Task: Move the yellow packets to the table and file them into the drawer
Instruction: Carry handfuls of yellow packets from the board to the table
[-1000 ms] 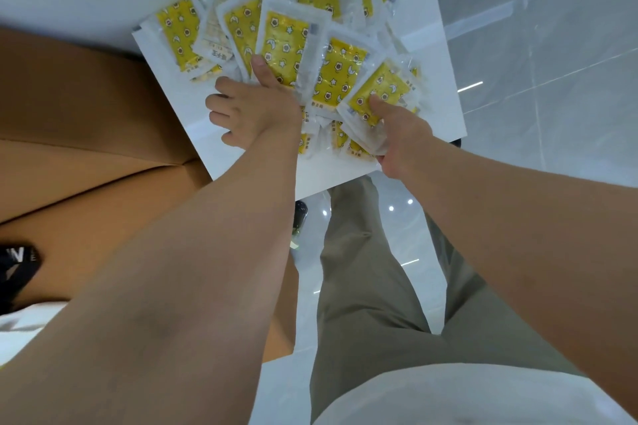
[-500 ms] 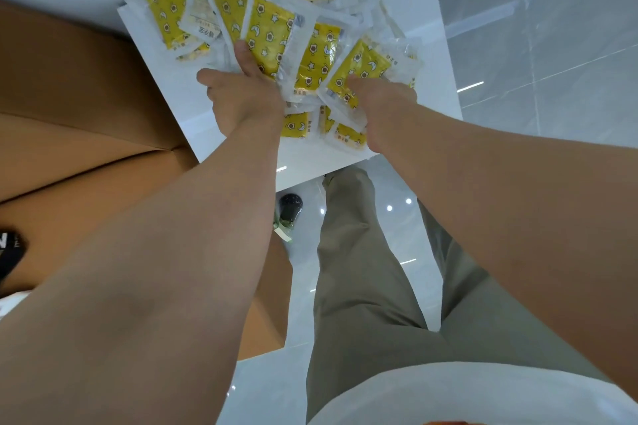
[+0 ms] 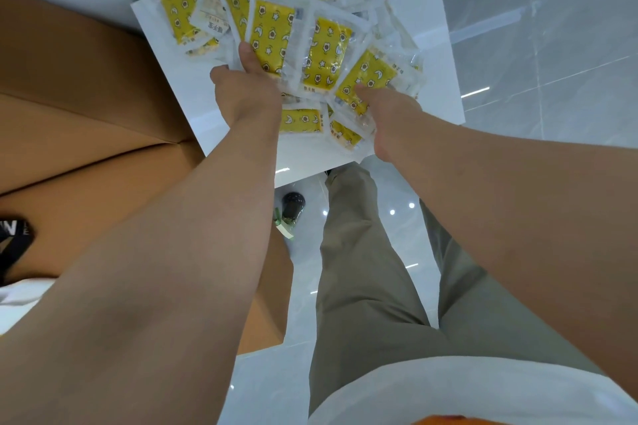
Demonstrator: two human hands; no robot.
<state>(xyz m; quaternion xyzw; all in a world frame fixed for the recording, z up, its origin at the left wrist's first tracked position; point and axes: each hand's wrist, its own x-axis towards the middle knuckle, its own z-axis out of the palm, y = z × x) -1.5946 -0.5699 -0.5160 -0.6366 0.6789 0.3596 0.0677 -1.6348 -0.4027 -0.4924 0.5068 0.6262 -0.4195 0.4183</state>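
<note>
Both the left hand (image 3: 247,97) and right hand (image 3: 392,121) grip a heap of yellow packets (image 3: 310,41) at the white desk (image 3: 165,31); filing apparently not yet begun, no drawer visible.

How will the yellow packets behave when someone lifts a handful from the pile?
Probably floppy: the packets are thin, flat pouches with crinkled clear edges. Likely slippery: their film is glossy and they overlap loosely on the smooth table, so some may slide out. Probably light: the left hand pinches one by its edge.
</note>
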